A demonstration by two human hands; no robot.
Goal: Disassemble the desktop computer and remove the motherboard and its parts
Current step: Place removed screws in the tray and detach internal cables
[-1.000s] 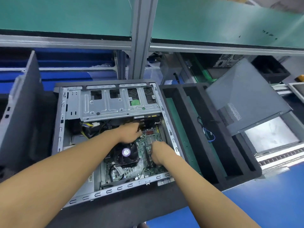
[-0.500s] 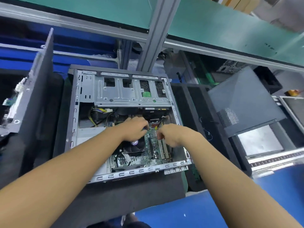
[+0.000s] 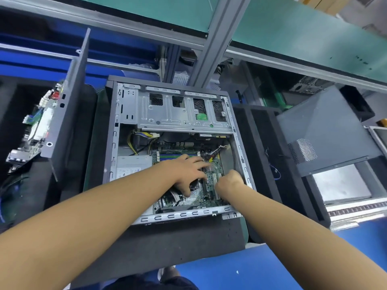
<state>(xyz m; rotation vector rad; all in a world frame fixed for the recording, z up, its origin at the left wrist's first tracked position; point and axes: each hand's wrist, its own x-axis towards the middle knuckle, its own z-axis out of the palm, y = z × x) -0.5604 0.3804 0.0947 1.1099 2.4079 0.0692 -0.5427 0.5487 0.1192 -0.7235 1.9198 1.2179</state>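
Left hand (image 3: 186,170) now spreads flat over motherboard (image 3: 194,198).

Both hands reach into the open case (image 3: 114,143). The left hand (image 3: 188,170) lies with fingers spread on the motherboard (image 3: 188,200), its palm over the cooler (image 3: 194,185). The right hand (image 3: 229,181), just beside it, is curled over the slots (image 3: 215,178) at the board's right edge; what its fingers hold is hidden. Beyond the hands sits the drive cage (image 3: 167,116), and left of the left hand the power supply (image 3: 134,164). Well right of the right hand, a side panel (image 3: 326,130) leans on black foam (image 3: 259,143).
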